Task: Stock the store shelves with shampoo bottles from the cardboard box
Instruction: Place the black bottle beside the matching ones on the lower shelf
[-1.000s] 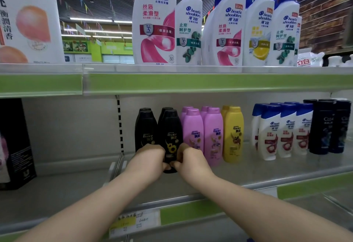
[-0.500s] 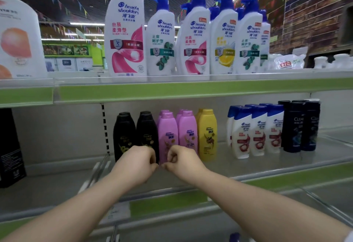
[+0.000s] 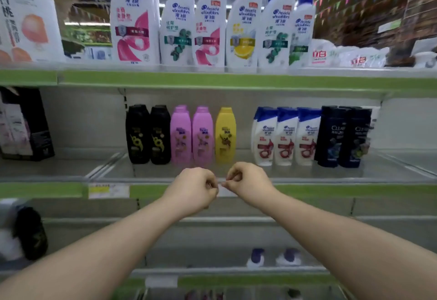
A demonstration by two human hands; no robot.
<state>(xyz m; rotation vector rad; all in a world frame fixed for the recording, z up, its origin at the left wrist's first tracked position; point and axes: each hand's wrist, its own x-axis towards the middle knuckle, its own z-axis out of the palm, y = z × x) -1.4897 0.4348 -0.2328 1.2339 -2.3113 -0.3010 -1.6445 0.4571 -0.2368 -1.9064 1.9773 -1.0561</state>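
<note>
On the middle shelf (image 3: pixel 307 174) stand two black shampoo bottles (image 3: pixel 149 134), two pink ones (image 3: pixel 192 134), one yellow one (image 3: pixel 225 134), three white blue-capped bottles (image 3: pixel 283 136) and dark Clear bottles (image 3: pixel 343 136). My left hand (image 3: pixel 192 187) and my right hand (image 3: pixel 246 181) hover side by side in front of the shelf's front edge, below the pink and yellow bottles. Both have curled fingers and hold no bottle. The fingertips nearly meet. The cardboard box is out of view.
Large white pump bottles (image 3: pixel 208 23) line the top shelf (image 3: pixel 212 77). A dark boxed product (image 3: pixel 23 124) stands at the left of the middle shelf. A price tag (image 3: pixel 108 191) hangs on the green shelf strip. Lower shelves hold a black bottle (image 3: pixel 30 236) and white bottles (image 3: pixel 272 257).
Both hands let go of the front black bottle and pulled back from the shelf toward me. The view has backed away, so more of the lower shelves shows.
</note>
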